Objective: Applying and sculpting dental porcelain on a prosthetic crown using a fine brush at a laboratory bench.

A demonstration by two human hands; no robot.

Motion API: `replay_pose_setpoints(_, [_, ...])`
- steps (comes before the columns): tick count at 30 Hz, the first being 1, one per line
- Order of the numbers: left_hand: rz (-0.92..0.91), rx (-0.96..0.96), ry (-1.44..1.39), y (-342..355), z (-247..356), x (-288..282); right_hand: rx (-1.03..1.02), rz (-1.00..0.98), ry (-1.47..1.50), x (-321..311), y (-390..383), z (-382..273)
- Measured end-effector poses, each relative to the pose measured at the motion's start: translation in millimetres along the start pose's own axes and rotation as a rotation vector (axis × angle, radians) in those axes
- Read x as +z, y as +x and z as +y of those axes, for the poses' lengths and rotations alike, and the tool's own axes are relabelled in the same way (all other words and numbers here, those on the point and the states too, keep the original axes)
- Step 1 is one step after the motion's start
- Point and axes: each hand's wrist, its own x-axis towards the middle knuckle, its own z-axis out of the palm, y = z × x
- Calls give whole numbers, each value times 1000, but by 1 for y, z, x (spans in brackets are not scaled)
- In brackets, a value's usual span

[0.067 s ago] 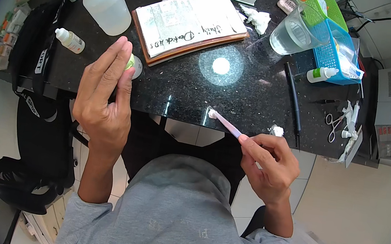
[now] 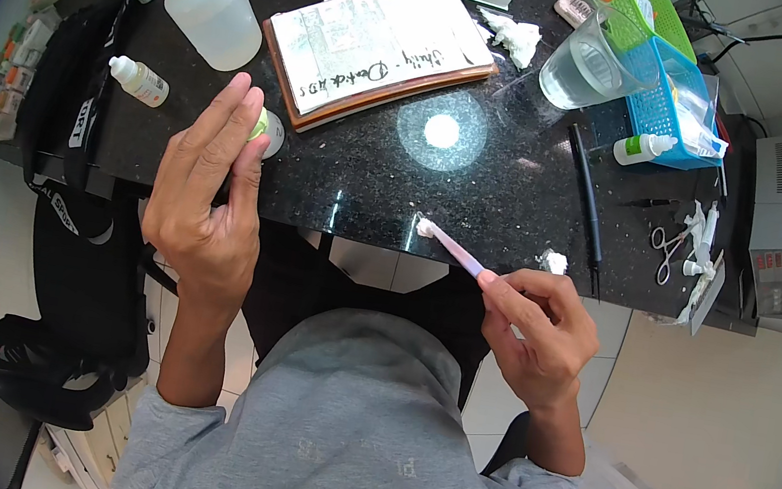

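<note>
In my right hand (image 2: 539,336), a slim pale lilac stick (image 2: 457,251) is pinched between thumb and fingers. A small white, soft-looking lump (image 2: 427,229) sits at its far end, over the front edge of the black speckled table (image 2: 359,184). My left hand (image 2: 209,192) is raised at the left with its fingers stretched upward. Right behind its fingertips and thumb is a small container with a green top (image 2: 271,134), partly covered by the hand; whether they touch I cannot tell. Another white clump (image 2: 553,262) lies near the table edge, beyond my right hand.
At the back are a squeeze bottle (image 2: 212,10), a dropper bottle (image 2: 139,82), a brown-edged pad with paper (image 2: 380,46) and a glass of water (image 2: 584,66). On the right lie a blue basket (image 2: 669,109), a black pen-like tool (image 2: 585,198) and scissor-like forceps (image 2: 665,253).
My left hand has shifted very slightly to the left. The right hand and the lilac stick look unmoved.
</note>
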Motion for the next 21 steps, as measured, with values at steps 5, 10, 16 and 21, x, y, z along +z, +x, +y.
replay_pose_setpoints(5, [31, -70, -102, -8, -5, 1, 47, -12, 24, -9, 6, -5])
replay_pose_setpoints(10, [-2, -37, -97, -6, -8, -2, 235, -146, 133, -16, 15, -11])
replay_pose_setpoints(16, [-1, -9, -122, -5, -8, -1, 241, -113, 162, -29, 23, -11])
replay_pose_setpoints(21, [22, -24, -126, -5, -9, 0, 117, 42, -260, -92, 93, -5])
